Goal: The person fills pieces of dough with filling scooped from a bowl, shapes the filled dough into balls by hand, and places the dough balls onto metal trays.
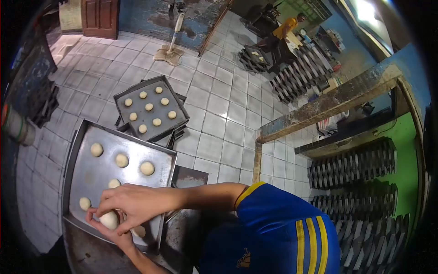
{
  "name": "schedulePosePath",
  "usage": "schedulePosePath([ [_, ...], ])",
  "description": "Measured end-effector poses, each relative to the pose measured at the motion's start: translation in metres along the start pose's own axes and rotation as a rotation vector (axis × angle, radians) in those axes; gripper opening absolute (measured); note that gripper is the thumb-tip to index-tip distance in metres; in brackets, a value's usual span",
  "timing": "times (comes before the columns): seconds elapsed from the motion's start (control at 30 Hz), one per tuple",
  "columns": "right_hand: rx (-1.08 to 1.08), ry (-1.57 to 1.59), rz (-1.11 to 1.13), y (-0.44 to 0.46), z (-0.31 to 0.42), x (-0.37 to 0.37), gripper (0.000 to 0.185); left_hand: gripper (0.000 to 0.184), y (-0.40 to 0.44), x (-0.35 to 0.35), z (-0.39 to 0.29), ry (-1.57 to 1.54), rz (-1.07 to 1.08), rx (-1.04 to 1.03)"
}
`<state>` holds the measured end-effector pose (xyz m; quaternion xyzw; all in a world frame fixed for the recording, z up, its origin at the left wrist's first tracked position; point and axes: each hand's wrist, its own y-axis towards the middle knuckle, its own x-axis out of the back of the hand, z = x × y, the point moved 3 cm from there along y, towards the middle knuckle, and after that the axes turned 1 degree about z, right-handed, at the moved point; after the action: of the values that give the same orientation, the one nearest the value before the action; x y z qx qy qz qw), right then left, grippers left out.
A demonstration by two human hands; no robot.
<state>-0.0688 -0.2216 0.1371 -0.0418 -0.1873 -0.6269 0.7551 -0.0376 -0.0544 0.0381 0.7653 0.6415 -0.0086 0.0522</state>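
I watch the right grip [130, 200] and, beneath it, the left grip [119, 238] close together around a pale dough ball [109, 221] over the tray's near part; overlapping fingers hide its underside, so I can't tell whether it touches the tray [87, 176]. Two more balls are half covered, one by the right grip, another behind the left grip. One ball sits by the left edge, three line the far edge. Beyond that edge, a second tray [166, 128] carries nine. Farthest, a person in yellow [285, 29] is too small to make out clearly.
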Motion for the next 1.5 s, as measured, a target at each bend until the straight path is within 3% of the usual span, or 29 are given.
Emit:
schedulePosePath([
  [0.1,-0.044,-0.075,0.018,0.012,-0.013,0.001,0.052,0.077,0.017,-0.002,0.007,0.162,0.094,-0.129],
  [0.27,0.071,0.015,0.039,0.042,-0.062,-0.014,0.050,0.099,0.031,0.015,0.051,0.239,0.098,0.042],
  [0.37,-0.399,0.280,0.191,0.068,-0.097,-0.025,0.041,0.106,0.032,0.034,0.058,0.340,0.151,0.176],
  [0.4,-0.365,0.151,0.167,0.085,-0.109,-0.024,0.039,0.109,0.029,0.043,0.051,0.373,0.154,0.231],
  [0.43,-0.347,0.072,0.141,0.101,-0.128,-0.028,0.041,0.115,0.031,0.050,0.016,0.489,0.177,0.116],
  [0.5,-0.179,-0.125,0.102,0.141,-0.176,-0.042,0.042,0.117,0.017,0.081,0.027,0.523,0.037,0.218],
  [0.53,-0.128,-0.109,0.088,0.162,-0.187,-0.050,0.042,0.113,0.004,0.098,0.042,0.469,-0.010,0.245],
  [0.6,-0.082,-0.426,0.255,0.196,-0.218,-0.072,0.050,0.110,-0.032,0.122,0.073,0.454,-0.062,0.185],
  [0.67,-0.075,-0.545,0.367,0.201,-0.244,-0.094,0.058,0.100,-0.058,0.126,0.062,0.419,-0.112,0.367],
  [0.73,0.291,-1.080,0.297,0.196,-0.261,-0.119,0.080,0.091,-0.078,0.132,0.056,0.411,-0.165,0.336],
  [0.77,0.310,-1.072,0.312,0.197,-0.266,-0.124,0.080,0.082,-0.084,0.136,0.054,0.411,-0.206,0.305],
  [0.8,0.267,-1.035,0.327,0.197,-0.269,-0.127,0.088,0.082,-0.090,0.138,0.056,0.413,-0.231,0.316],
  [0.83,0.221,-0.993,0.340,0.195,-0.268,-0.132,0.097,0.070,-0.095,0.136,0.061,0.460,-0.228,0.257],
  [0.87,0.080,-0.975,0.407,0.200,-0.271,-0.136,0.099,0.057,-0.100,0.134,0.064,0.508,-0.218,0.198],
  [0.9,-0.070,-0.843,0.505,0.211,-0.283,-0.134,0.100,0.057,-0.101,0.130,0.066,0.519,-0.230,0.206],
  [0.93,-0.118,-0.491,0.481,0.225,-0.309,-0.119,0.089,0.048,-0.099,0.122,0.066,0.499,-0.196,0.154],
  [1.0,-0.177,-0.144,0.454,0.220,-0.306,-0.104,0.078,0.038,-0.092,0.116,0.072,0.469,-0.160,0.111],
  [1.07,0.034,-0.368,0.551,0.200,-0.207,-0.087,0.057,0.032,-0.078,0.106,0.090,0.472,-0.023,0.144],
  [1.1,0.076,-0.326,0.605,0.180,-0.183,-0.100,0.044,0.032,-0.074,0.105,0.097,0.468,-0.027,0.152],
  [1.17,0.163,-0.478,0.968,0.145,-0.174,-0.121,0.048,0.029,-0.065,0.102,0.105,0.488,0.021,0.131],
  [1.37,0.445,-0.955,0.851,0.091,-0.195,-0.153,0.036,0.030,-0.046,0.094,0.115,0.433,0.218,0.214],
  [1.5,0.469,-0.956,0.792,0.092,-0.192,-0.153,0.030,0.031,-0.048,0.092,0.125,0.463,0.257,0.182],
])
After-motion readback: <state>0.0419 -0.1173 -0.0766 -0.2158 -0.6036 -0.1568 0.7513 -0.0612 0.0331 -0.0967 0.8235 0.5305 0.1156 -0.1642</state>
